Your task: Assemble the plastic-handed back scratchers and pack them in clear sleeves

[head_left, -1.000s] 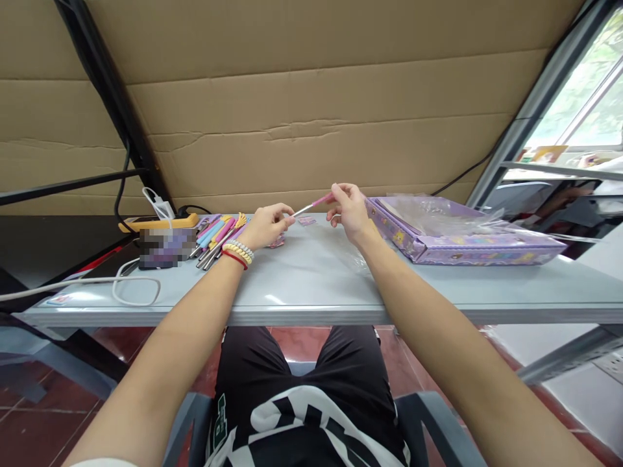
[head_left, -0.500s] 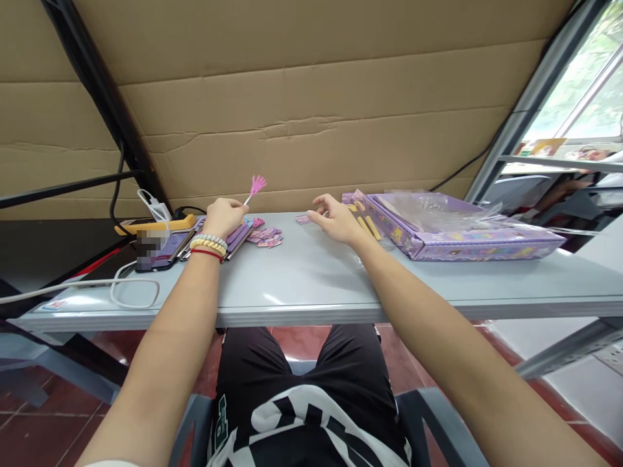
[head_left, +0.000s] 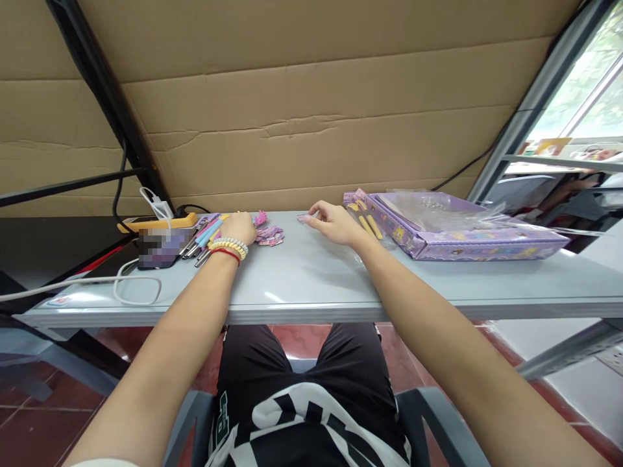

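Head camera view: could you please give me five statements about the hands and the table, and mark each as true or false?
1. The left hand is over the bundle of sticks with coloured handles. True.
2. The purple patterned box is at the left of both hands. False: it is at the right of the right hand.
3. Clear plastic packaging lies on the box. True.
4. The two hands touch each other. False: they are apart, with tabletop between them.
5. A red bracelet is on the right wrist. False: it is on the left wrist.
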Demonstrator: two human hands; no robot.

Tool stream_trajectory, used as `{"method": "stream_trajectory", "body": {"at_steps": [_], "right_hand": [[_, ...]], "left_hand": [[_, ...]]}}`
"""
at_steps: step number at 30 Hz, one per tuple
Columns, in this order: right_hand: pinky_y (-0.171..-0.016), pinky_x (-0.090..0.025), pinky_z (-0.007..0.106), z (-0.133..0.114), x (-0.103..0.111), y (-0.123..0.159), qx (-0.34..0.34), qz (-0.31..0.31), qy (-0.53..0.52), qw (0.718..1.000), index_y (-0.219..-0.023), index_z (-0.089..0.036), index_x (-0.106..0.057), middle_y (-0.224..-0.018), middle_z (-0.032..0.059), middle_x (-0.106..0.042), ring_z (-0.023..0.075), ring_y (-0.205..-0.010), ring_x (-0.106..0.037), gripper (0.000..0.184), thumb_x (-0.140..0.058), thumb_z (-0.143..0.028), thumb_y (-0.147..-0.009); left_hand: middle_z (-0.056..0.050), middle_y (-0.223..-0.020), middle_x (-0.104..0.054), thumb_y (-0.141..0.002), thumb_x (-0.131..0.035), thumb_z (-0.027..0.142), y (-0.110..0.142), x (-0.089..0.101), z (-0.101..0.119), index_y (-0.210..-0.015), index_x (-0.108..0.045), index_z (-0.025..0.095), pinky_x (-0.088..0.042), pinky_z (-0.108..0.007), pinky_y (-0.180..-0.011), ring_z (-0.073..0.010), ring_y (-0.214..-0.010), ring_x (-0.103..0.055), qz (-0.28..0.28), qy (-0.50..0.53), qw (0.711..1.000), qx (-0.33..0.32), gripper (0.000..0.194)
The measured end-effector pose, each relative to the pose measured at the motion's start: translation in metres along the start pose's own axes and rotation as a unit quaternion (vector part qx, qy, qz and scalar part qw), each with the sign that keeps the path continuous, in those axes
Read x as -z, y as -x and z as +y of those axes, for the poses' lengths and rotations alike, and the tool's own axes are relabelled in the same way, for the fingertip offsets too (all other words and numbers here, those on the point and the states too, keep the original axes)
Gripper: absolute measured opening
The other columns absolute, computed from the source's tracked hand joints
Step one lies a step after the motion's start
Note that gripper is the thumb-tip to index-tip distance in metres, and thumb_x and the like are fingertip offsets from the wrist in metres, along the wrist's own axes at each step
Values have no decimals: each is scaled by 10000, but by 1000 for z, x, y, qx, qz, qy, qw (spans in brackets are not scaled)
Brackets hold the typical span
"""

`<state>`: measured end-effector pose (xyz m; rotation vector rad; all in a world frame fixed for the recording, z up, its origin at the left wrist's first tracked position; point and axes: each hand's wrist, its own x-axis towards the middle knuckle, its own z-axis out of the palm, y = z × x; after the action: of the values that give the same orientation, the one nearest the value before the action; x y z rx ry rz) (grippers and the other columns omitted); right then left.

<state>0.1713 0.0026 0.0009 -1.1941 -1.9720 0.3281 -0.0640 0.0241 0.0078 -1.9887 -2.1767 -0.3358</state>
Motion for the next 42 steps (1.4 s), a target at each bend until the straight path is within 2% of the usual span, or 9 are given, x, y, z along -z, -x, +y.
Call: {"method": "stream_trajectory", "body": {"at_steps": [6,12,16,23,34,39,42], "right_hand": [[-597,-359,272,-2,0,1,-4,-13,7,1000,-835,-199,-586,-663,0,-598,144,-633,-521,298,-573,-495,-806],[-590,-346,266,0,0,0,-3,-17,14,1000,-823,-192,-613,-659,4,-591,138,-632,-510,323,-565,-511,-810],[-580,-339,265,-1,1,1,-1,-22,18,1000,-813,-192,-621,-660,5,-588,135,-619,-496,330,-562,-517,-808],[-588,-331,271,-3,1,2,-2,-28,26,999,-787,-189,-615,-651,7,-584,139,-615,-493,311,-565,-496,-808],[-590,-326,239,-7,3,4,2,-49,62,997,-797,-162,-612,-670,2,-582,116,-621,-482,346,-532,-498,-822],[-607,-342,240,-7,6,2,-2,-33,78,996,-792,-153,-628,-704,21,-624,122,-649,-515,337,-513,-465,-842],[-631,-368,249,-5,12,0,-51,12,117,992,-806,-152,-640,-765,49,-666,141,-701,-561,275,-505,-388,-844]], "left_hand": [[-236,-1067,-684,-770,-565,193,0,-2,1,-1088,-690,101,-487,-365,-761,-339,-1017,-642,17,-14,1000,6,354],[-223,-1057,-691,-738,-648,229,2,1,1,-976,-712,128,-492,-382,-783,-361,-1040,-635,-8,3,1000,-7,266],[-222,-1065,-690,-743,-628,207,2,1,1,-936,-716,135,-492,-394,-783,-366,-1046,-632,-11,14,1000,-8,224],[-225,-1042,-693,-754,-544,139,2,2,-1,-1003,-711,132,-497,-393,-782,-359,-1054,-636,-1,28,1000,5,300],[-202,-1086,-685,-757,-555,159,6,7,4,-1043,-704,132,-505,-378,-810,-338,-1069,-631,-12,13,1000,7,323],[-186,-1031,-703,-749,-546,185,5,7,5,-968,-729,153,-498,-387,-799,-332,-1008,-646,24,39,999,-26,288],[-141,-945,-726,-757,-538,224,5,4,11,-896,-738,181,-494,-373,-788,-306,-956,-655,46,76,992,-86,247]]}}
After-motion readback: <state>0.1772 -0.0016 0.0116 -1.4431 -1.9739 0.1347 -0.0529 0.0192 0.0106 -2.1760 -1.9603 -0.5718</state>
